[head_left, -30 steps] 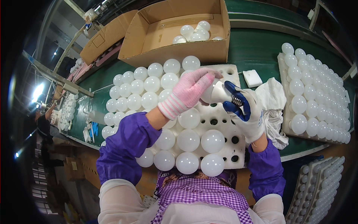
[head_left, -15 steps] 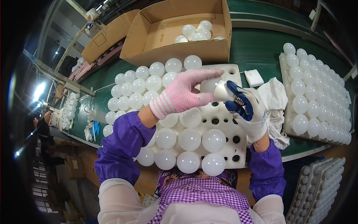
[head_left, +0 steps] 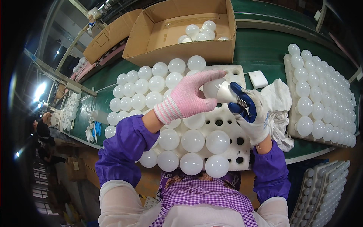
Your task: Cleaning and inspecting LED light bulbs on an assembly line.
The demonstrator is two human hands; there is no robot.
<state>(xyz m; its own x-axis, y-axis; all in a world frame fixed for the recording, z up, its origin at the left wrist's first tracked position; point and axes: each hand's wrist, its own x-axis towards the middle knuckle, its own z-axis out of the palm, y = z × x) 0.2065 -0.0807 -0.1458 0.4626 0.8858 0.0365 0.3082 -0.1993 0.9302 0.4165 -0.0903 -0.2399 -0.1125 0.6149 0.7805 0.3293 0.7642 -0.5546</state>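
The right hand [head_left: 252, 113], blue-and-white gloved, grasped a round-headed white light bulb [head_left: 225, 92] by its metal base [head_left: 242, 102]; the pink-gloved left hand [head_left: 188, 94] was spread around the globe [head_left: 212, 89].

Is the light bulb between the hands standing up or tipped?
Tipped: the bulb points sideways, its round end toward the left hand, its screw base in the right hand.
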